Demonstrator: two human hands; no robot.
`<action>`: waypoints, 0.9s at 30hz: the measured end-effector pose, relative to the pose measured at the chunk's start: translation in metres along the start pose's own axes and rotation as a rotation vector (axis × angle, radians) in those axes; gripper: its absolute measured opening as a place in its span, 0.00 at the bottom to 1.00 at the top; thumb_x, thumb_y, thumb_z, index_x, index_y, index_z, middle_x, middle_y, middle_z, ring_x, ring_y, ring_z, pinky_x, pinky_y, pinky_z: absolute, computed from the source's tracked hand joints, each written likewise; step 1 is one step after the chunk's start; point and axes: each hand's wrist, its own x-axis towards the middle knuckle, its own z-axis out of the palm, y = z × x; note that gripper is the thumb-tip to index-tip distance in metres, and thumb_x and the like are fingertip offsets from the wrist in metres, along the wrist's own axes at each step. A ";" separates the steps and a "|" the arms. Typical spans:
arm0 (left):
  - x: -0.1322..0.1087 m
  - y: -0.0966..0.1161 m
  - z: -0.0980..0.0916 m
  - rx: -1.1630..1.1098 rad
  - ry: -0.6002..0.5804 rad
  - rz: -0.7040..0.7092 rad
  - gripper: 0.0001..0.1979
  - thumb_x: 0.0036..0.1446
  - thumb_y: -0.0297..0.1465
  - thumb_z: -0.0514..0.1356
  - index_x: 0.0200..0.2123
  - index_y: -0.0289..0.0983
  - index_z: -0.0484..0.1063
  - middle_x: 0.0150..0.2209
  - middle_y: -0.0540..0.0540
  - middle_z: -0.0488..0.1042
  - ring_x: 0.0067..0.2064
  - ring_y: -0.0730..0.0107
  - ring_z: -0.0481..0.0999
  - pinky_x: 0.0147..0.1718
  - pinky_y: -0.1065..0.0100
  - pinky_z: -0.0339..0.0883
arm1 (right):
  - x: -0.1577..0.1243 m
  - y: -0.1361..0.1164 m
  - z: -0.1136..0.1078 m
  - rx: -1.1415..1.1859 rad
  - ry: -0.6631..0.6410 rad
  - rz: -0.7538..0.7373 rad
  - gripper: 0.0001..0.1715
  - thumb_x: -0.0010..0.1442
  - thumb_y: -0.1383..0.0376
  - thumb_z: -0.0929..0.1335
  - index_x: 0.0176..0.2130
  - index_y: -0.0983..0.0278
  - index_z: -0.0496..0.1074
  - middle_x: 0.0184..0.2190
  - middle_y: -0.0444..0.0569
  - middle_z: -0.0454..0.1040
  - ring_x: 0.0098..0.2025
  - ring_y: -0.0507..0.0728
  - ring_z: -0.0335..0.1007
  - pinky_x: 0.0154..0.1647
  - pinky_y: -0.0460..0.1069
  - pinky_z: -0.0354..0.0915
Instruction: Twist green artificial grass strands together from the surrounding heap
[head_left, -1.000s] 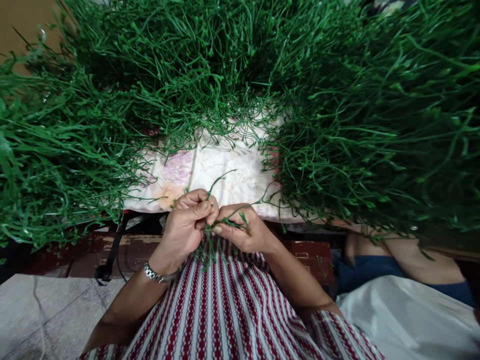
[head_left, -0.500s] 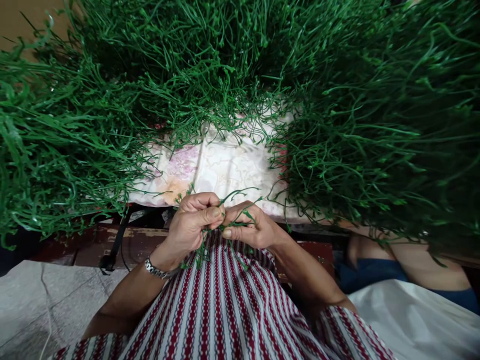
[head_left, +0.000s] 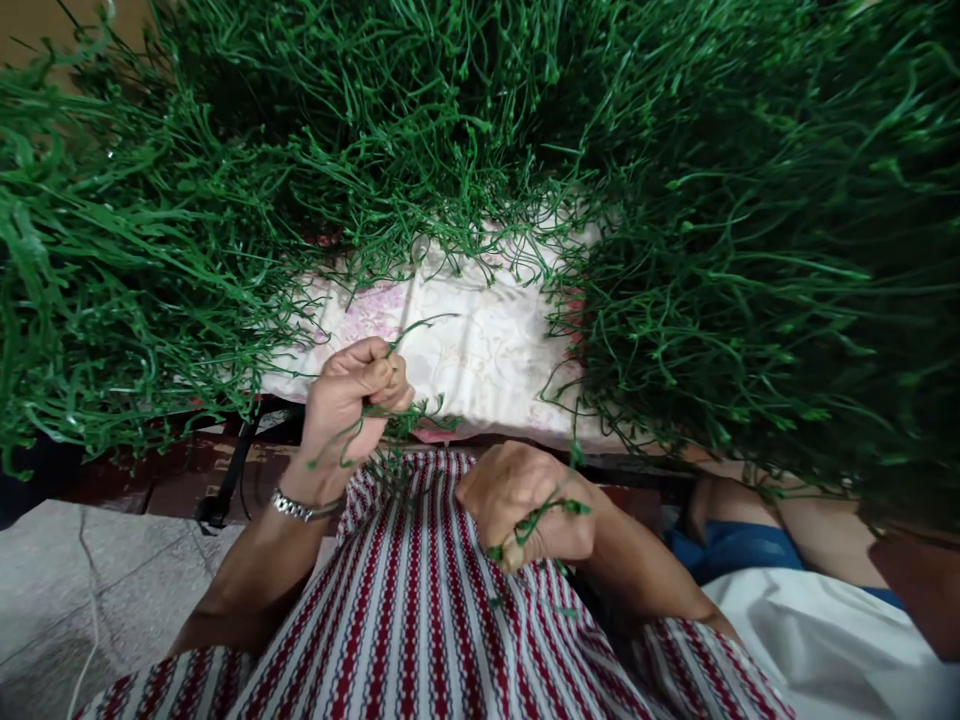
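Observation:
My left hand (head_left: 345, 400), with a metal watch (head_left: 292, 507) on its wrist, is closed in a pinch on a thin green stem (head_left: 421, 324), which looks like part of an artificial plant. The stem sticks out over the floral cloth (head_left: 480, 350), and other strands hang below the palm. Nearer my body, my right hand (head_left: 525, 490) is closed round short green stem pieces (head_left: 541, 514) with small knobbed tips. Its fingertips point down above my striped garment (head_left: 427, 620). A gap separates the two hands.
Large heaps of green stems lie at the left (head_left: 135, 260), the back (head_left: 450, 90) and the right (head_left: 712, 290) of the cloth-covered surface. A worn brown wooden edge (head_left: 120, 480) runs along the front. At the right is another person's leg (head_left: 817, 535).
My hands were together over the table's front edge and have come apart. The left has moved up and left; the right has moved down towards my lap and turned over.

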 end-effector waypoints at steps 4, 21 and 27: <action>0.000 0.000 0.003 0.147 -0.088 -0.004 0.10 0.48 0.32 0.65 0.21 0.35 0.68 0.16 0.53 0.65 0.18 0.80 0.61 0.18 0.74 0.55 | 0.006 -0.015 -0.012 -0.347 0.199 -0.002 0.08 0.60 0.69 0.64 0.28 0.65 0.65 0.22 0.43 0.64 0.24 0.48 0.60 0.25 0.44 0.58; 0.002 -0.013 0.002 0.645 0.062 0.165 0.09 0.52 0.32 0.61 0.23 0.35 0.70 0.18 0.53 0.67 0.21 0.78 0.66 0.21 0.76 0.61 | 0.007 0.008 0.005 -0.042 0.508 0.407 0.20 0.62 0.50 0.60 0.35 0.64 0.62 0.20 0.38 0.57 0.21 0.46 0.51 0.22 0.43 0.53; 0.002 -0.007 0.010 0.767 0.030 0.132 0.08 0.53 0.30 0.60 0.22 0.34 0.69 0.20 0.51 0.69 0.22 0.77 0.67 0.21 0.76 0.59 | 0.014 0.005 0.007 -0.105 0.506 0.447 0.19 0.49 0.58 0.72 0.32 0.64 0.60 0.25 0.39 0.59 0.28 0.47 0.54 0.28 0.42 0.55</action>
